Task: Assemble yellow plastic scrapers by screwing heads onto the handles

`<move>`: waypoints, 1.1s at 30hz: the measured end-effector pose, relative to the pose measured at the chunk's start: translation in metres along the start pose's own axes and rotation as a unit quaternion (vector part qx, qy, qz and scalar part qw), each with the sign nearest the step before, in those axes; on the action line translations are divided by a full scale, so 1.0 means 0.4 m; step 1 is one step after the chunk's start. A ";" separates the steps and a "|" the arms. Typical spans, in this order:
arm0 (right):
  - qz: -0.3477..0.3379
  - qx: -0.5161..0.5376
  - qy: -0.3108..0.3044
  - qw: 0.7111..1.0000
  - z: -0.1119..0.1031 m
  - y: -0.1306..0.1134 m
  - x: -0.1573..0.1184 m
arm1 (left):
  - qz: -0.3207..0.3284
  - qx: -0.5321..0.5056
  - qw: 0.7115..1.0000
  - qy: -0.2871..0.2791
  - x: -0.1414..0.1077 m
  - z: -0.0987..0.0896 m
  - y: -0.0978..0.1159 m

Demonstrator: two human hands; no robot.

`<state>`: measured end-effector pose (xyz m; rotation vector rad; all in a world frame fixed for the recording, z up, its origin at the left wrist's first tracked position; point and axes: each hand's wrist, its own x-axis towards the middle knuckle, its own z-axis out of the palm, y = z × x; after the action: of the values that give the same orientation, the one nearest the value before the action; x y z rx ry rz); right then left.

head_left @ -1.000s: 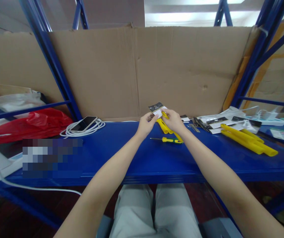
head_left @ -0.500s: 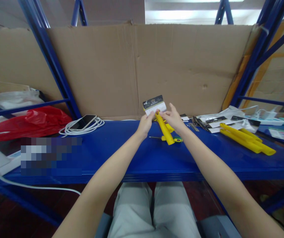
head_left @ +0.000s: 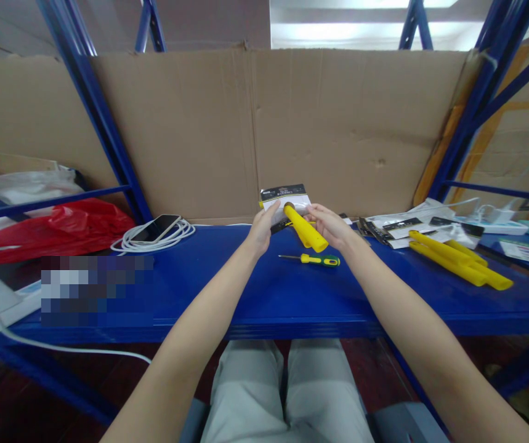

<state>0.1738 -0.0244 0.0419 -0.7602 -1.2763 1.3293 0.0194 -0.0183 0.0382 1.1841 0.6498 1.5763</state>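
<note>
Shifted since the earlier frame: yellow tube, swung clear of the screwdriver; right hand, lowered to the edge of the packet. Clock centred on the packet, twelve toward the cardboard wall. Left hand grasps the packet above the blue bench, thumb across its face; right fingertips meet its edge, grip indeterminable from where I stand. Tube and screwdriver, five o'clock; phone on coiled cable, nine; spare yellow tubes, toward four.
</note>
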 end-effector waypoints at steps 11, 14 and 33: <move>0.002 -0.009 0.000 1.000 -0.007 -0.012 -0.001 | -0.063 -0.049 0.981 0.180 0.062 -0.122 0.040; -0.014 -0.009 0.031 0.999 -0.019 -0.024 0.002 | -0.073 -0.019 0.952 0.295 0.083 -0.165 0.033; 0.050 -0.214 0.366 0.904 -0.336 0.018 0.164 | -0.219 0.045 0.963 0.151 0.070 -0.122 -0.016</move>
<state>0.2852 0.0735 0.0205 -1.4826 -0.9101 0.7004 -0.0229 0.0170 0.0250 0.7943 1.1109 1.3629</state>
